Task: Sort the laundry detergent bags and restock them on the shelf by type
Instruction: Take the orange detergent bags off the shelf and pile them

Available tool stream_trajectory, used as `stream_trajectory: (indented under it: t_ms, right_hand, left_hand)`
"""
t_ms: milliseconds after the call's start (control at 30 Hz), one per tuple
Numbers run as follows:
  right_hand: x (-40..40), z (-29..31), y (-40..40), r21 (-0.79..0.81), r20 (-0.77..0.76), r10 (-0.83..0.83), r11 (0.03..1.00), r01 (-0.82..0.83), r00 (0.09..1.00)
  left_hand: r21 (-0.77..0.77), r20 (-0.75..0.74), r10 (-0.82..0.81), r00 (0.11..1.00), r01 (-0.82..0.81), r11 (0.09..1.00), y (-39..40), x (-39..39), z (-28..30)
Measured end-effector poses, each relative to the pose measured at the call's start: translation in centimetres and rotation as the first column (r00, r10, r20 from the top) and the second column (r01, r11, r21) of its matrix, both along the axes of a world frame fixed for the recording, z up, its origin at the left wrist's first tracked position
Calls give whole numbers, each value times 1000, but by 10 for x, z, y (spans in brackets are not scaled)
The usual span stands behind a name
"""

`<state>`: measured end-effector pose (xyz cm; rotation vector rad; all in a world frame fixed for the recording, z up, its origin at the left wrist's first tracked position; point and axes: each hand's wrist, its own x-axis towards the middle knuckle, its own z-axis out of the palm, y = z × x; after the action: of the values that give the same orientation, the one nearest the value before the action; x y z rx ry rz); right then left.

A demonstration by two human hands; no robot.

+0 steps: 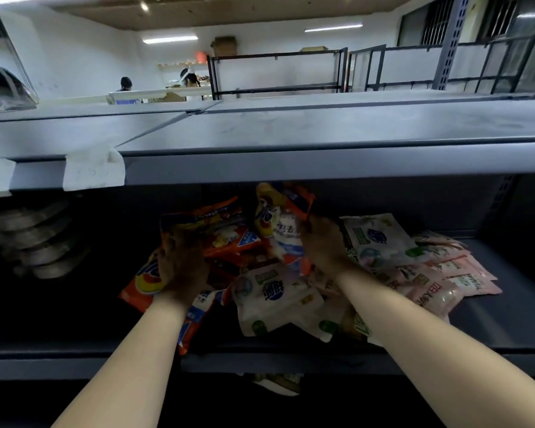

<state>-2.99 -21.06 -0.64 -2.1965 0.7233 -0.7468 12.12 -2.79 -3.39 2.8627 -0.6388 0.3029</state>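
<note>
- The grey metal shelf carries the mixed heap of detergent bags in its middle bay, under the board above.
- Flat pink plastic bags lie stacked at the right, white-and-green pouches in the middle, glossy orange bags on the left.
- The left hand presses spread fingers onto an orange bag; the right hand pinches an upright orange bag.
- Best to carry it left onto the orange heap, clear of the board above.
- The print is too blurred to read.

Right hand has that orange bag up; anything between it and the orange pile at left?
Nothing visible. The right hand holds the orange detergent bag lifted directly beside the orange bags under the left hand.
</note>
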Motion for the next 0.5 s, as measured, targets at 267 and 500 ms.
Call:
stream_trajectory:
  t_ms: [267,500]
  right_hand:
    - [-47,3,-4,179,310,-76,984,20,948]
    - [-49,-36,-1,308,131,14,950,-54,991]
  left_hand:
    - [-74,-98,-132,986,125,989,-1,-31,-15]
    - [-683,-496,33,868,-413,602,-3,-27,8]
